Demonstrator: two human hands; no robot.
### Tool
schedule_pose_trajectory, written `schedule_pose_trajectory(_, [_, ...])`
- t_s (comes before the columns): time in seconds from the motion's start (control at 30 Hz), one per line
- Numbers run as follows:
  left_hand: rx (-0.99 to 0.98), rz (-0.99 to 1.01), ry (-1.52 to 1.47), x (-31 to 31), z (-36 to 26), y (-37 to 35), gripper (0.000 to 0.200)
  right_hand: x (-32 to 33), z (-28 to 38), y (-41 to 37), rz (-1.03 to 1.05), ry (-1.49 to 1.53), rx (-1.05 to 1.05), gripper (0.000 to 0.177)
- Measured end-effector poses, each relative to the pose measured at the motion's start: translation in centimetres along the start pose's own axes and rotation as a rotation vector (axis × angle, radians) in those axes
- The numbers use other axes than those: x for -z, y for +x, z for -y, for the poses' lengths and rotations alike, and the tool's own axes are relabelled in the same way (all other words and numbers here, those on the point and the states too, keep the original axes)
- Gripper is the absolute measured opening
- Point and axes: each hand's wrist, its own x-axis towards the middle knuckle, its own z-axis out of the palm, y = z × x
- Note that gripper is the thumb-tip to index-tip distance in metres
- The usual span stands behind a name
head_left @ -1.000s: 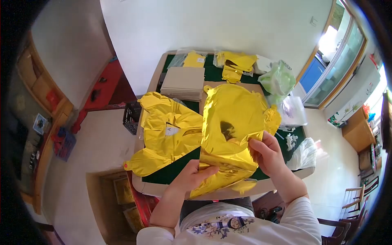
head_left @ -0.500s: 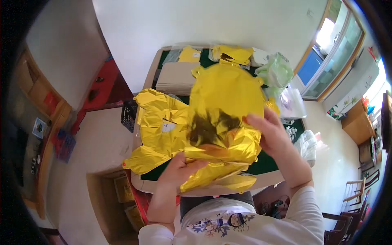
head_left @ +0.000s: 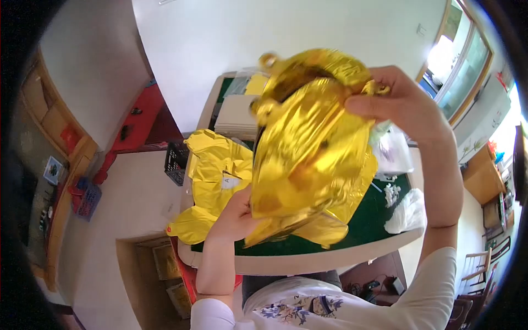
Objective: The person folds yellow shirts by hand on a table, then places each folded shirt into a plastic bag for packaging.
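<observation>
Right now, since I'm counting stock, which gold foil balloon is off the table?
The crumpled gold balloon held between the right hand at its top and the left hand below; the other gold balloon lies flat on the table.

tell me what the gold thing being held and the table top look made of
The gold thing: thin metallic foil, likely a deflated balloon; mirror-shiny and sharply creased. The table top: matte dark green, probably felt or cloth; no glare.
</observation>
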Motion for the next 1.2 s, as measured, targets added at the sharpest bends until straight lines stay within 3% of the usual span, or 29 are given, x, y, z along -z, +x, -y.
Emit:
schedule_pose_trajectory(0.07, [-0.116, -0.077, -0.11, 0.4, 1.6, 1.5, 0.056, 1.8, -0.5, 2.6, 0.039, -0.017, 0.077, 0.028])
schedule_pose_trajectory(0.1, [-0.118, -0.133, -0.158, 1.2, 3.0, 2.0, 0.056, 1.6, -0.5, 3.7, -0.054, -0.091, 0.101, 0.015])
schedule_pose_trajectory(0.13, [-0.12, -0.187, -0.206, 1.9, 4.4, 2.4, 0.055, 1.9, -0.7, 5.2, -0.072, -0.168, 0.077, 0.015])
schedule_pose_trajectory(0.17, [-0.077, -0.274, -0.169, 2.0, 6.1, 2.5, 0.047, 2.6, -0.9, 7.1, -0.092, -0.244, 0.052, 0.015])
schedule_pose_trajectory(0.27, [0.144, -0.306, -0.088, 2.7, 11.3, 2.5, 0.037, 5.5, -3.7, 14.2, -0.114, -0.386, 0.048, 0.017])
schedule_pose_trajectory(0.33, [0.236, -0.328, -0.147, 2.1, 13.5, 2.4, 0.028, 8.0, -5.9, 19.2, -0.233, -0.502, 0.105, 0.019])
schedule_pose_trajectory(0.43, [0.144, -0.214, -0.152, 1.3, 14.5, 2.2, 0.026, 12.1, -9.2, 26.8, -0.492, -0.522, 0.132, 0.025])
schedule_pose_trajectory(0.53, [0.198, -0.154, -0.205, 0.4, 14.8, 1.9, 0.026, 12.9, -11.3, 31.8, -0.638, -0.463, 0.268, 0.027])
schedule_pose_trajectory(0.6, [0.213, -0.107, -0.169, -0.2, 15.1, 1.5, 0.028, 11.9, -14.2, 35.1, -0.702, -0.546, 0.525, 0.024])
schedule_pose_trajectory(0.67, [0.201, -0.078, -0.1, -0.6, 14.4, 1.3, 0.029, 8.8, -17.2, 37.2, -0.699, -0.56, 0.587, 0.022])
schedule_pose_trajectory(0.77, [0.204, -0.022, -0.044, -1.0, 14.1, 1.2, 0.031, 1.4, -24.1, 38.4, -0.612, -0.561, 0.369, 0.019])
schedule_pose_trajectory(0.8, [0.22, -0.013, -0.018, -0.9, 13.8, 1.3, 0.031, -0.8, -29.8, 39.8, -0.601, -0.634, 0.355, 0.016])
schedule_pose_trajectory(0.83, [0.234, -0.003, 0.009, -0.8, 13.4, 1.4, 0.03, -4.9, -29.8, 36.8, -0.569, -0.508, 0.423, 0.014])
schedule_pose_trajectory(0.87, [0.251, 0.008, 0.035, -0.8, 13.2, 1.5, 0.03, -7.6, -33.0, 36.8, -0.37, -0.688, 0.013, 0.015])
schedule_pose_trajectory(0.93, [0.276, -0.006, 0.036, -0.7, 13.2, 1.5, 0.031, -12.0, -36.6, 34.2, -0.235, -0.609, 0.07, 0.019])
schedule_pose_trajectory(1.03, [0.276, -0.019, 0.047, -0.6, 13.2, 1.4, 0.032, -13.8, -38.8, 33.2, -0.276, -0.538, 0.035, 0.021])
schedule_pose_trajectory(1.13, [0.246, -0.026, 0.051, -0.7, 13.6, 1.4, 0.034, -13.1, -37.5, 33.0, -0.418, -0.603, 0.238, 0.019])
schedule_pose_trajectory(1.2, [0.258, -0.025, 0.042, -0.7, 13.6, 1.4, 0.034, -12.3, -36.6, 33.5, -0.326, -0.648, 0.143, 0.019])
